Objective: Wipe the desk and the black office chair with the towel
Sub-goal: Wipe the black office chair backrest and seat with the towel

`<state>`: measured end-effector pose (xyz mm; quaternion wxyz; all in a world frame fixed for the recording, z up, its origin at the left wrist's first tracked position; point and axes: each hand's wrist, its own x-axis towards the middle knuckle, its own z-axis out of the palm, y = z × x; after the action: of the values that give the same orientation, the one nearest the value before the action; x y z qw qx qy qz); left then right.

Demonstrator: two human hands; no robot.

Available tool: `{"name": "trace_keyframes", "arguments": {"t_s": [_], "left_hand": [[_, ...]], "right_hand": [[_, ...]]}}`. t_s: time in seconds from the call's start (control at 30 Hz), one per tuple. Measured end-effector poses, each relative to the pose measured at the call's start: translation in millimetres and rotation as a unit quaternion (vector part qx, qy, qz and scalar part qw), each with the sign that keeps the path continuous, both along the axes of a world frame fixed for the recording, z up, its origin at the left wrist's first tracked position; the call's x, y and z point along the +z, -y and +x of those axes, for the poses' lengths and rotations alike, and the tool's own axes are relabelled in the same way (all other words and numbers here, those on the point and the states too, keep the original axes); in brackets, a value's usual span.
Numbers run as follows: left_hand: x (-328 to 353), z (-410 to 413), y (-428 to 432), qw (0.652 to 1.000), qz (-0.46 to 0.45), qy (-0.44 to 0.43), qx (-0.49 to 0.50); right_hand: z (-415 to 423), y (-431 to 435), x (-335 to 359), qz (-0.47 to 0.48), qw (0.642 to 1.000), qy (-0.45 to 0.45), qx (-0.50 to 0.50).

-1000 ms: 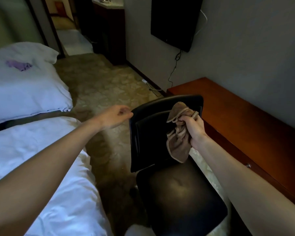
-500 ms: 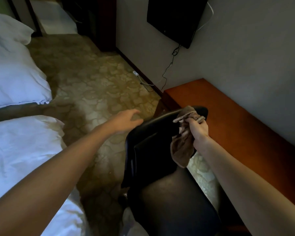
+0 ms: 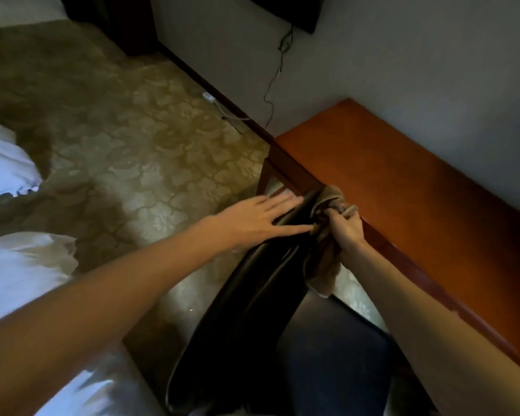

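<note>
Brown towel is bunched in the right hand, fingers clenched tight round it, pressed vs. the top edge of the black office chair. The rest of the cloth hangs down the backrest's right side, btwn chair & reddish wooden surface. Left hand lies flat on the backrest top, fingers straight, grasping nothing, thumb tip right by the towel. Chair stands just beside the surface's front edge. Patterned carpet to the left, w/ white beds at the frame edge. Thin cable runs down the wall past the surface's far end.
</note>
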<state>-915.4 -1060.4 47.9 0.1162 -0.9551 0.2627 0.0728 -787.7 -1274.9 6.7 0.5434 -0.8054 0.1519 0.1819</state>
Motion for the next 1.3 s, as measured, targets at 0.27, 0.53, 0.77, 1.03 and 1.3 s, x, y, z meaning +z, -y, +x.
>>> {"name": "trace_keyframes", "arguments": {"t_s": [0.27, 0.53, 0.77, 1.03, 1.3], "left_hand": [[7, 65, 27, 0.965, 0.101, -0.020, -0.239], [-18, 15, -13, 0.958, -0.099, 0.026, -0.269], [-12, -50, -3, 0.896, -0.133, 0.034, -0.422], [-24, -88, 8, 0.928, -0.107, 0.001, -0.357], [-25, -112, 5, 0.963, -0.100, -0.007, -0.250]], "right_hand": [[-10, 9, 7, -0.011, 0.996, -0.003, -0.094], [-91, -34, 32, -0.043, 0.997, 0.022, -0.063], [-177, -28, 61, -0.125, 0.991, -0.022, 0.040], [-261, 50, 61, -0.270, 0.959, -0.046, -0.075], [-309, 43, 0, -0.227, 0.949, -0.039, -0.213]]}}
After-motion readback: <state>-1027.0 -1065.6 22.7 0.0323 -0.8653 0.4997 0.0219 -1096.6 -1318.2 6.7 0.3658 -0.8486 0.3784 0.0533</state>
